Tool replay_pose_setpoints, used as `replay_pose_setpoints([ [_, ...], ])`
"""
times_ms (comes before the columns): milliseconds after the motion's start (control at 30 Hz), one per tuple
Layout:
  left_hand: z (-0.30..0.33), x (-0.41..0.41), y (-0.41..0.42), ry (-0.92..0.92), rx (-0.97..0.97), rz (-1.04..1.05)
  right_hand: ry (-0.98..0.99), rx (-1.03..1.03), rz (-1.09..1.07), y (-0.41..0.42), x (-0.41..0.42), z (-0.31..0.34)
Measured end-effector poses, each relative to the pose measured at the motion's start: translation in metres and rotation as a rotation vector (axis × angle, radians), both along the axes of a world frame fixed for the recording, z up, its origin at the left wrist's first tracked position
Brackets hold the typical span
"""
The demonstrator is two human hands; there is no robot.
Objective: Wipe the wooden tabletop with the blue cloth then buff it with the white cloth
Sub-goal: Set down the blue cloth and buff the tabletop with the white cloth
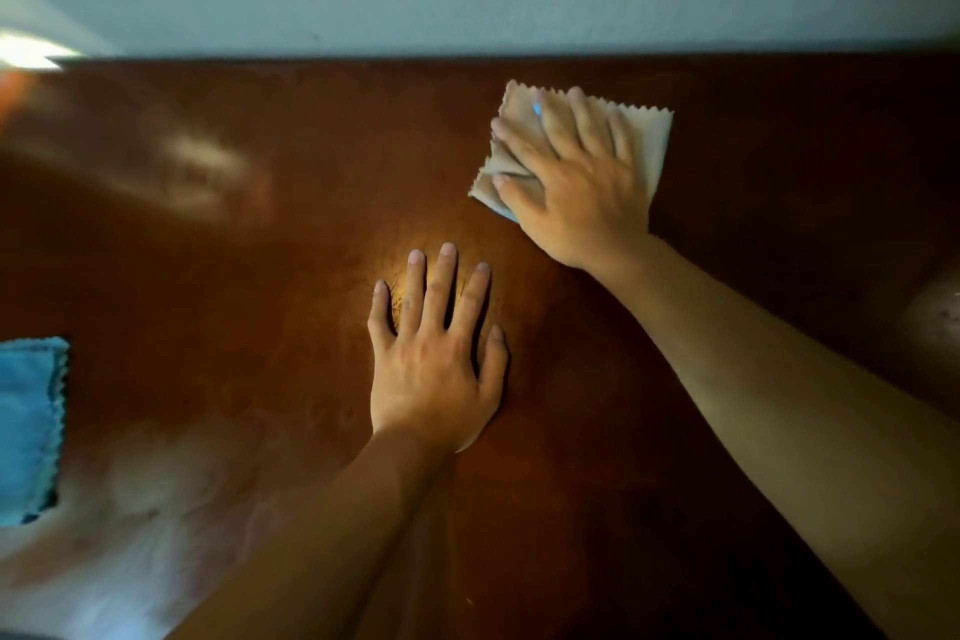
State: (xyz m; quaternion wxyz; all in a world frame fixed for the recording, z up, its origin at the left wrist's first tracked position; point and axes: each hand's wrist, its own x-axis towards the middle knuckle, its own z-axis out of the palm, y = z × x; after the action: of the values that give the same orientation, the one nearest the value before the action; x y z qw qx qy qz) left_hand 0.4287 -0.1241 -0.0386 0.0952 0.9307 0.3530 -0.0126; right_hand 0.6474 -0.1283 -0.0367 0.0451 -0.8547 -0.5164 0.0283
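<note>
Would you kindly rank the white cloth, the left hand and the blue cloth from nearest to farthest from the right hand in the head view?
1. white cloth: directly under the right hand, far right of the tabletop.
2. left hand: flat on the wood, nearer the middle.
3. blue cloth: at the left edge of the view.

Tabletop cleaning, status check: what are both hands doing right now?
Right hand flat, pressing white cloth on wooden tabletop, far side. Left hand open, flat on bare wood. Blue cloth lying at left edge, untouched. Nothing in the way.
</note>
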Motion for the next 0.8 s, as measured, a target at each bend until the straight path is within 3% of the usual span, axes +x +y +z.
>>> replay_pose_setpoints([
  [267,-0.001,-0.001,0.0,0.001,-0.004,0.0,0.053,0.018,0.106,0.017,-0.014,-0.007],
  [500,0.002,0.0,0.0,0.017,-0.02,-0.004,0.012,-0.034,-0.126,-0.017,0.051,-0.001],
  [633,0.003,0.0,0.0,0.008,-0.012,-0.02,0.002,-0.019,-0.192,0.003,0.031,-0.001],
  [800,0.003,0.0,0.0,0.042,-0.006,-0.03,0.014,0.048,-0.039,0.037,-0.024,-0.003],
])
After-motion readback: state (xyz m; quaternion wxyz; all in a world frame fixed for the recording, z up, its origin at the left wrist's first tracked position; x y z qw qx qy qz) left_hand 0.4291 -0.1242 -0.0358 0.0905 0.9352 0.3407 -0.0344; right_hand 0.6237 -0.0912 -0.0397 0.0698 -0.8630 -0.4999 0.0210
